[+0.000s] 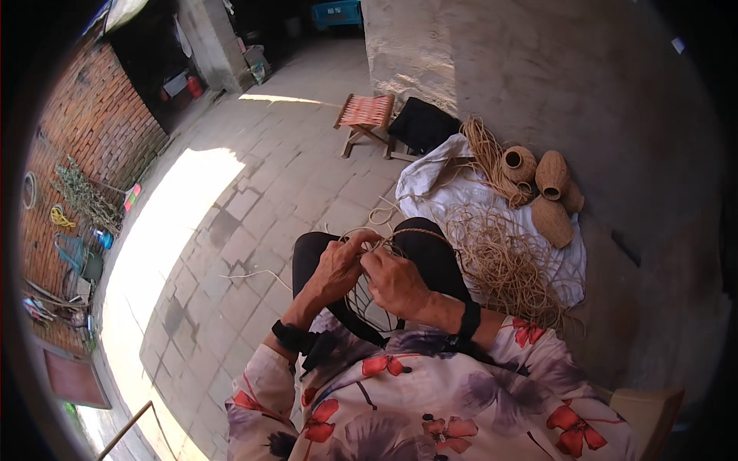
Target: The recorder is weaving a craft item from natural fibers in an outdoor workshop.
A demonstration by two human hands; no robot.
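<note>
Above my lap, my left hand [337, 269] and my right hand [395, 284] meet with the fingers closed and thumbs close together. Both pinch strands of tan straw cord [424, 232]; the exact crossing point is hidden by my fingers. From there a thicker twisted length runs right over my knee toward a tangled pile of cord [500, 257]. Thin loose strands [265, 273] stick out to the left past my left knee. Several strands hang below my hands between my thighs.
A white sack cloth [421, 184] lies at my right under the cord pile. Several woven straw vases [551, 223] and a cord bundle [484, 154] rest on it. Ahead are a folding stool [366, 111] and a black cushion [425, 125] near the wall.
</note>
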